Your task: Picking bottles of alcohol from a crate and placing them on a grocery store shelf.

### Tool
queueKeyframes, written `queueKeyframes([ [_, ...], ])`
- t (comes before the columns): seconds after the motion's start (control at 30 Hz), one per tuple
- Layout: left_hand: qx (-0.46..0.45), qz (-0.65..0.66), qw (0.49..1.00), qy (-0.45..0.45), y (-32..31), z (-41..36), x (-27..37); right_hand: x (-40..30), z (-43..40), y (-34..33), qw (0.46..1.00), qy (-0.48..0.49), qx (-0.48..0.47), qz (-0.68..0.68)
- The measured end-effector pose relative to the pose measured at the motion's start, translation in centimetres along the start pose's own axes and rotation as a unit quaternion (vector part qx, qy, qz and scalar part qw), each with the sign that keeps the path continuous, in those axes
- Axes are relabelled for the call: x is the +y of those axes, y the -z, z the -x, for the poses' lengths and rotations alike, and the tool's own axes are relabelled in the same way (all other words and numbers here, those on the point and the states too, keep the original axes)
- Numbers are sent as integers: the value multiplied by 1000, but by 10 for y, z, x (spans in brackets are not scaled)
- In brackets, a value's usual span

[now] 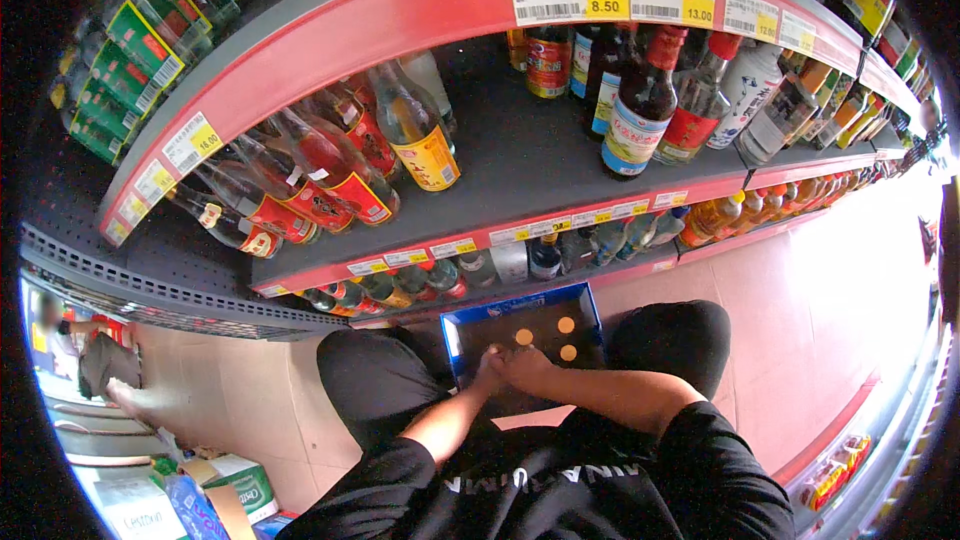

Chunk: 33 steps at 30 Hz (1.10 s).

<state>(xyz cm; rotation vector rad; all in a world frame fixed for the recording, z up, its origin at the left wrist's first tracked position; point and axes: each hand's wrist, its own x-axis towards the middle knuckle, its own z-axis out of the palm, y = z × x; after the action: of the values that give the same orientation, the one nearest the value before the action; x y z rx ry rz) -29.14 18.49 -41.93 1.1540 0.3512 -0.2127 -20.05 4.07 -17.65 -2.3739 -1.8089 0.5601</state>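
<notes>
Between my knees stands a shallow blue-rimmed box [597, 315] with a dark inside. Three tan round spots [566, 325] show in it; whether these are discs, caps or holes is unclear. My left hand [490, 369] and my right hand [527, 369] meet over the near left part of the box, fingers curled together. Anything held between them is hidden by the fingers. Just beyond the box is the lowest shelf with a row of bottles [546, 256].
Above, a dark shelf [495, 157] carries red-labelled bottles [360, 199], a yellow-labelled bottle [424, 154] and a dark red-capped bottle [641, 120]. A red price-label rail [420, 11] juts overhead. Cartons [244, 484] stand at lower left. People appear at the far left and far right.
</notes>
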Motion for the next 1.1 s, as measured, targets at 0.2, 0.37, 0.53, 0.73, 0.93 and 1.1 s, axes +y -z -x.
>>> queueKeyframes([
  [0.2, 48, -287, 952, -92, -62, 6, 13, 32, 3, -34, 998, -29, -43, -43],
  [0.37, 96, -333, 935, -81, -79, 9, 37, 17, 3, 3, 957, -90, -58, -269],
  [0.53, 86, -379, 920, -55, -91, 7, 52, 33, -5, -31, 990, 9, -138, -25],
  [0.73, 42, -432, 901, -23, -99, 4, 70, 20, -8, -4, 983, -74, -155, -62],
  [0.93, -14, -485, 874, 9, -113, 5, 83, 25, -9, -23, 978, -93, -188, -18],
  [1.1, -54, -527, 847, 39, -119, 6, 96, 26, -2, 0, 980, -57, -182, -48],
])
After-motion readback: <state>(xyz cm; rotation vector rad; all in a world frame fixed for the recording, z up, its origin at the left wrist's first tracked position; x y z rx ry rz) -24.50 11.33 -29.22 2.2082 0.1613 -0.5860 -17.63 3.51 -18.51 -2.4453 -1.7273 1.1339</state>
